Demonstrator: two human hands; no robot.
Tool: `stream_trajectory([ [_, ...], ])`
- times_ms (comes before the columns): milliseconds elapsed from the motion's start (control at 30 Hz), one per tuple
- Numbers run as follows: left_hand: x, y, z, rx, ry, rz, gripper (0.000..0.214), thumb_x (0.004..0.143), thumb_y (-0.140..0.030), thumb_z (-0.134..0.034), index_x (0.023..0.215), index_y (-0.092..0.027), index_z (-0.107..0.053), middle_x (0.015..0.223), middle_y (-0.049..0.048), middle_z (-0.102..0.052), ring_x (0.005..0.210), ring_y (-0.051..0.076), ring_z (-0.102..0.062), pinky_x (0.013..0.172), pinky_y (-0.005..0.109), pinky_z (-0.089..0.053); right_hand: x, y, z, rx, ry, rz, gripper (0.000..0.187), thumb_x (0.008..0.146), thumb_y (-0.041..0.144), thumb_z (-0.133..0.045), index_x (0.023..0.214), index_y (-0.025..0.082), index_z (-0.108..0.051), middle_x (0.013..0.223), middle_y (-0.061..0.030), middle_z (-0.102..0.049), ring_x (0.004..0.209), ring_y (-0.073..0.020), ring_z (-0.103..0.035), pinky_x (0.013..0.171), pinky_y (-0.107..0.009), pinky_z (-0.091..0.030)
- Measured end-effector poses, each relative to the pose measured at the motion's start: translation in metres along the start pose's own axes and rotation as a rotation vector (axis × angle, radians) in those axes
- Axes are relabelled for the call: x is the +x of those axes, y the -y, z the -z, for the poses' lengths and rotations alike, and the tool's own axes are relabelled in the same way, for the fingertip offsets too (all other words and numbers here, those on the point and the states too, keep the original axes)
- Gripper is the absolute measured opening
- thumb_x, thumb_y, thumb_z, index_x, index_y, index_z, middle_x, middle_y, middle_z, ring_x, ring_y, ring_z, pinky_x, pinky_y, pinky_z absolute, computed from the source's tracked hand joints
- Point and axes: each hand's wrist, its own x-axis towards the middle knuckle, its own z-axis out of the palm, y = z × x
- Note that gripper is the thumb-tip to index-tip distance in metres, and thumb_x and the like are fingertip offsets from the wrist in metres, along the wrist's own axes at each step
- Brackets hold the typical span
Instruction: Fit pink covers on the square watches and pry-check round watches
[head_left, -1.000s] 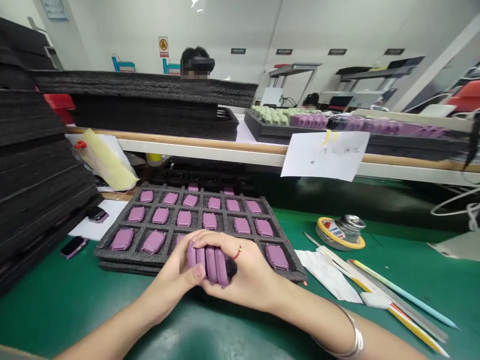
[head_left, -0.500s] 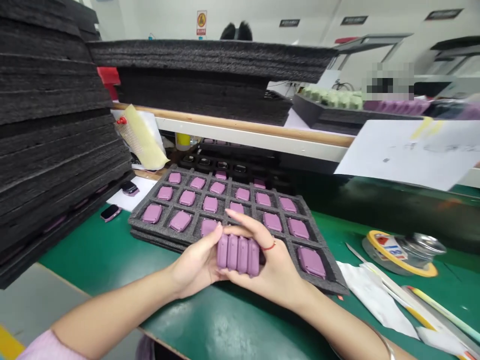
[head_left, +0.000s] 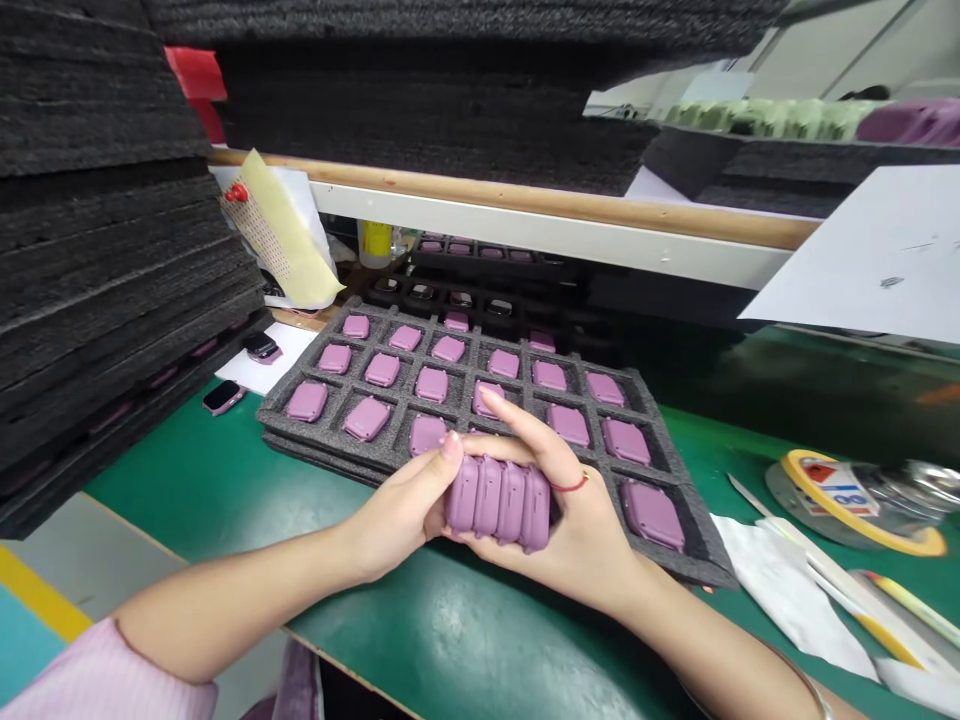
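While left hand [head_left: 397, 510] and right hand [head_left: 577, 530] clamp together on 4 purple moulded cases [head_left: 497, 503], pressed side by side to keep 'em aligned, foam tray [head_left: 274, 425] sits just ahead w/ more cases

Vs 1 s ago, view has swung down & L: overhead foam sheets [head_left: 420, 110] now fill top of frame, hanging paper sheet [head_left: 862, 260] & tape ring [head_left: 855, 505] sit further R, near edge. Block of purple moulded pcs [head_left: 499, 503] has turned, ribbed faces now up & uncovered, and lies further R across palms. R hand [head_left: 577, 530] was curled over block, now opened out, index finger [head_left: 521, 428] stretched up over foam tray [head_left: 322, 435]. L hand [head_left: 397, 510] has eased off too, L thumb [head_left: 439, 462] lifted at block's end. More pink sleeve [head_left: 97, 675] shows bottom L, yellow floor strip [head_left: 37, 600] beside it.
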Motion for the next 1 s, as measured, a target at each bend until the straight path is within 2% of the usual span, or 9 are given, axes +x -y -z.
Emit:
stream_trajectory([
  [133,0.0002,-0.0006,-0.0017,0.031,0.016,-0.017,0.066,0.077,-0.072,-0.068,0.106,-0.013,-0.07,0.082,0.0051,-0.068,0.068,0.013,-0.058,0.065,0.024,-0.044,-0.0005,-0.0016,-0.0004,0.006,0.002,0.015,0.098,0.074,0.016,-0.081,0.157,0.026,-0.03,0.133,-0.01,-0.067,0.112,-0.022,-0.071,0.102,-0.034,-0.057],
  [267,0.0005,-0.0012,-0.0035,0.046,0.028,-0.065,0.062,0.08,-0.07,-0.067,0.106,-0.014,-0.07,0.082,0.0049,-0.068,0.074,0.015,-0.061,0.07,0.026,-0.045,-0.001,0.0001,0.0001,0.01,0.012,-0.009,0.1,0.075,0.018,-0.081,0.158,0.031,-0.026,0.141,-0.0101,-0.061,0.112,-0.0239,-0.071,0.101,-0.037,-0.058],
  [433,-0.0005,0.0017,-0.0005,0.054,0.003,-0.055,0.06,0.08,-0.069,-0.068,0.104,-0.014,-0.068,0.082,0.0039,-0.066,0.074,0.015,-0.059,0.065,0.025,-0.043,-0.0016,0.0016,0.0019,0.016,0.029,-0.019,0.105,0.075,0.02,-0.083,0.16,0.031,-0.021,0.142,-0.0096,-0.061,0.111,-0.0261,-0.072,0.1,-0.039,-0.059],
  [567,-0.0014,0.0033,0.0017,0.049,-0.074,-0.041,0.064,0.076,-0.065,-0.075,0.117,-0.016,-0.063,0.109,0.008,-0.068,0.102,0.023,-0.062,0.078,0.029,-0.047,-0.0024,0.0003,0.0019,0.015,0.031,-0.027,0.106,0.074,0.021,-0.085,0.159,0.032,-0.023,0.152,-0.0112,-0.051,0.113,-0.026,-0.071,0.101,-0.038,-0.058],
  [633,-0.0011,0.0035,0.0019,0.045,-0.082,-0.046,0.064,0.076,-0.064,-0.075,0.117,-0.016,-0.063,0.112,0.0081,-0.068,0.109,0.025,-0.061,0.084,0.03,-0.048,-0.0026,-0.0002,0.0013,0.024,0.028,-0.032,0.105,0.074,0.021,-0.084,0.159,0.033,-0.023,0.153,-0.0111,-0.05,0.113,-0.0255,-0.071,0.103,-0.038,-0.057],
  [800,0.0009,0.0036,0.0012,0.074,-0.013,-0.057,0.063,0.08,-0.07,-0.067,0.108,-0.013,-0.068,0.087,0.0063,-0.068,0.089,0.021,-0.064,0.078,0.03,-0.047,-0.0012,0.0017,0.0005,0.015,0.037,-0.043,0.104,0.074,0.018,-0.081,0.159,0.032,-0.022,0.155,-0.011,-0.047,0.112,-0.0251,-0.072,0.101,-0.038,-0.059],
  [900,-0.0001,0.0026,-0.0001,0.102,0.013,-0.059,0.069,0.083,-0.076,-0.057,0.107,-0.013,-0.068,0.081,0.0064,-0.067,0.081,0.02,-0.064,0.072,0.029,-0.046,-0.0005,0.0038,0.0013,0.005,0.05,-0.063,0.106,0.075,0.018,-0.08,0.161,0.031,-0.02,0.147,-0.0098,-0.057,0.111,-0.025,-0.072,0.098,-0.037,-0.06],
  [933,-0.001,0.0019,-0.0007,0.134,0.028,-0.068,0.068,0.082,-0.076,-0.059,0.107,-0.013,-0.067,0.081,0.0061,-0.066,0.08,0.02,-0.063,0.07,0.029,-0.046,-0.0005,0.0043,0.0017,0.012,0.059,-0.069,0.106,0.076,0.018,-0.081,0.161,0.03,-0.018,0.142,-0.0087,-0.062,0.111,-0.0251,-0.072,0.098,-0.037,-0.061],
  [1000,-0.003,0.0003,-0.0015,0.221,0.052,-0.104,0.061,0.077,-0.066,-0.072,0.109,-0.014,-0.066,0.087,0.0056,-0.066,0.083,0.019,-0.063,0.073,0.029,-0.047,-0.0007,0.0044,0.0024,0.046,0.077,-0.07,0.106,0.077,0.02,-0.081,0.161,0.031,-0.017,0.136,-0.0068,-0.066,0.115,-0.0251,-0.07,0.098,-0.037,-0.061],
])
